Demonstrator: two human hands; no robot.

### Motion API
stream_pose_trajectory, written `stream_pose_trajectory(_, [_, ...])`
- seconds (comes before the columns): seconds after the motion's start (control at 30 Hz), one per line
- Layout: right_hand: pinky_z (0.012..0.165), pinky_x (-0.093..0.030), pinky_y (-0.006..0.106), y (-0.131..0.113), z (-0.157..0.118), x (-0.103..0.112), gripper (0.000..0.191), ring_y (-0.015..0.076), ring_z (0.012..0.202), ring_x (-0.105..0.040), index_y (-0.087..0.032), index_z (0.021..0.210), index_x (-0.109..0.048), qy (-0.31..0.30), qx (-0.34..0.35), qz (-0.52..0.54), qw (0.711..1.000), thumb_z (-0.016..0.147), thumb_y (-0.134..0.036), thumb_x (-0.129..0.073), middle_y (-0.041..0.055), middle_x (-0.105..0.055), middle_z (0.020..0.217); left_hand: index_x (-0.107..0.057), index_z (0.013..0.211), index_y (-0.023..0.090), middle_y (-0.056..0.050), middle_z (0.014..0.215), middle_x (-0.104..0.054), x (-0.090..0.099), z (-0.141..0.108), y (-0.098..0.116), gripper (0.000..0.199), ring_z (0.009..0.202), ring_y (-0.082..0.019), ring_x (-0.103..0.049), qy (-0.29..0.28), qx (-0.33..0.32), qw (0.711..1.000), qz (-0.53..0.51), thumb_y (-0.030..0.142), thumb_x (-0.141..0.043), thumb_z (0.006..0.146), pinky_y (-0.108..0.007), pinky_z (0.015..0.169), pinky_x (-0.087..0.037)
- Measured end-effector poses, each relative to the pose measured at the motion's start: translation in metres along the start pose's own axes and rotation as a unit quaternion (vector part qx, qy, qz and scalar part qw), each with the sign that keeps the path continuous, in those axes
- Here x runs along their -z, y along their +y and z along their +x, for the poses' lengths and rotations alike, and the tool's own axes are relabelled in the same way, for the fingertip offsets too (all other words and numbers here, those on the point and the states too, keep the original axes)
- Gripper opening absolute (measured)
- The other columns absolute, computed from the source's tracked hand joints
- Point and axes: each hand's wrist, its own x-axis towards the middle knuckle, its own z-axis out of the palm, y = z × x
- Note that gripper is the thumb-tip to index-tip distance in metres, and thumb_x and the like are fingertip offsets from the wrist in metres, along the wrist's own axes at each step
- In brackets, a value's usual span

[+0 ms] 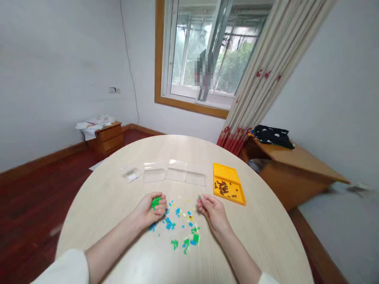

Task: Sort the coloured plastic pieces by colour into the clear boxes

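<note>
My left hand [151, 209] is cupped palm up, its fingers curled around a small heap of green pieces [155, 202]. On the right, my right hand [212, 210] pinches a tiny green piece [199, 197] between thumb and fingertips. Between and below the hands, loose blue pieces [168, 223], green pieces [186, 243] and a few yellow pieces [190, 217] lie scattered on the table [142, 258]. A larger green piece [196, 238] lies among them. The lower side of my left hand is close to some blue pieces.
Beyond the hands stand clear plastic boxes [154, 175], with a small clear bag [132, 174] to their left. An open yellow case [227, 171] holding brown pieces [222, 187] lies at the right. A wooden desk [304, 161] with dark cloth stands past the table's right edge.
</note>
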Motion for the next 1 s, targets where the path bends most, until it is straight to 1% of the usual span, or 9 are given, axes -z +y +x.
stream_pose_trajectory(0.1, [0.053, -0.048, 0.015, 0.000, -0.004, 0.001, 0.043, 0.0069, 0.053, -0.059, -0.013, 0.067, -0.068, 0.004, -0.003, 0.008, 1.000, 0.039, -0.039, -0.085, 0.0015, -0.067, 0.059, -0.036, 0.063, 0.016, 0.004, 0.056, -0.031, -0.003, 0.002, -0.003, 0.023, 0.037, -0.003, -0.025, 0.021, -0.019, 1.000, -0.006, 0.015, -0.033, 0.086, -0.011, 0.031, -0.021])
stream_pose_trajectory(0.23, [0.057, -0.050, 0.018, 0.000, -0.003, 0.002, 0.043, 0.0092, 0.058, -0.061, -0.014, 0.070, -0.069, 0.021, 0.005, 0.018, 1.000, 0.038, -0.036, -0.086, 0.0026, -0.069, 0.064, -0.041, 0.068, 0.014, -0.001, 0.059, -0.040, -0.003, 0.003, -0.004, 0.016, 0.043, -0.006, -0.038, 0.043, -0.030, 0.999, -0.014, 0.011, -0.035, 0.083, -0.015, 0.035, -0.036])
stream_pose_trajectory(0.33, [0.056, -0.049, 0.019, 0.000, -0.002, 0.002, 0.042, 0.0093, 0.058, -0.060, -0.014, 0.071, -0.069, 0.036, 0.025, 0.018, 0.999, 0.039, -0.037, -0.085, 0.0024, -0.068, 0.065, -0.046, 0.074, 0.012, -0.004, 0.063, -0.048, -0.002, 0.004, -0.004, 0.011, 0.051, -0.012, -0.052, 0.056, -0.037, 0.998, -0.020, 0.008, -0.039, 0.080, -0.023, 0.044, -0.048])
stream_pose_trajectory(0.43, [0.052, -0.047, 0.020, 0.000, -0.002, 0.003, 0.042, 0.0089, 0.055, -0.057, -0.014, 0.068, -0.067, 0.050, 0.065, -0.007, 0.997, 0.042, -0.043, -0.083, 0.0014, -0.065, 0.061, -0.050, 0.082, 0.010, -0.007, 0.066, -0.055, -0.001, 0.005, -0.005, 0.012, 0.058, -0.017, -0.060, 0.054, -0.039, 0.998, -0.015, 0.006, -0.040, 0.078, -0.032, 0.053, -0.055])
stream_pose_trajectory(0.53, [0.052, -0.045, 0.021, 0.000, -0.005, 0.002, 0.041, 0.0093, 0.053, -0.054, -0.013, 0.065, -0.066, 0.048, 0.116, -0.062, 0.990, 0.050, -0.050, -0.078, 0.0014, -0.063, 0.058, -0.051, 0.087, 0.006, -0.012, 0.069, -0.060, -0.002, 0.004, -0.009, 0.014, 0.064, -0.021, -0.064, 0.058, -0.041, 0.997, 0.022, 0.007, -0.040, 0.078, -0.036, 0.063, -0.056])
stream_pose_trajectory(0.63, [0.054, -0.044, 0.022, 0.000, -0.011, -0.003, 0.037, 0.0109, 0.054, -0.055, -0.014, 0.065, -0.065, 0.035, 0.151, -0.121, 0.980, 0.058, -0.049, -0.073, 0.0016, -0.062, 0.056, -0.051, 0.091, 0.003, -0.016, 0.071, -0.062, -0.005, 0.003, -0.014, 0.017, 0.067, -0.023, -0.066, 0.067, -0.039, 0.995, 0.060, 0.008, -0.041, 0.079, -0.037, 0.067, -0.056])
stream_pose_trajectory(0.77, [0.057, -0.048, 0.025, 0.003, -0.021, -0.014, 0.026, 0.0145, 0.059, -0.059, -0.015, 0.070, -0.066, 0.012, 0.185, -0.172, 0.967, 0.064, -0.040, -0.071, 0.0029, -0.065, 0.061, -0.051, 0.094, 0.000, -0.018, 0.073, -0.065, -0.008, 0.000, -0.019, 0.020, 0.069, -0.025, -0.067, 0.069, -0.028, 0.994, 0.080, 0.010, -0.042, 0.079, -0.036, 0.070, -0.055])
stream_pose_trajectory(0.9, [0.065, -0.050, 0.027, 0.008, -0.031, -0.026, 0.008, 0.0169, 0.070, -0.062, -0.018, 0.070, -0.068, -0.025, 0.268, -0.230, 0.935, 0.069, -0.025, -0.065, 0.0049, -0.068, 0.072, -0.052, 0.092, 0.000, -0.019, 0.072, -0.065, -0.007, -0.001, -0.023, 0.019, 0.069, -0.025, -0.067, 0.058, -0.014, 0.994, 0.088, 0.010, -0.043, 0.079, -0.036, 0.070, -0.055])
stream_pose_trajectory(1.0, [0.070, -0.050, 0.027, 0.014, -0.036, -0.031, 0.013, 0.0169, 0.077, -0.063, -0.021, 0.079, -0.070, -0.079, 0.316, -0.278, 0.904, 0.072, -0.016, -0.061, 0.0052, -0.069, 0.081, -0.053, 0.086, 0.001, -0.018, 0.068, -0.065, -0.005, -0.001, -0.027, 0.016, 0.066, -0.023, -0.066, 0.039, -0.006, 0.996, 0.084, 0.010, -0.043, 0.078, -0.036, 0.069, -0.055])
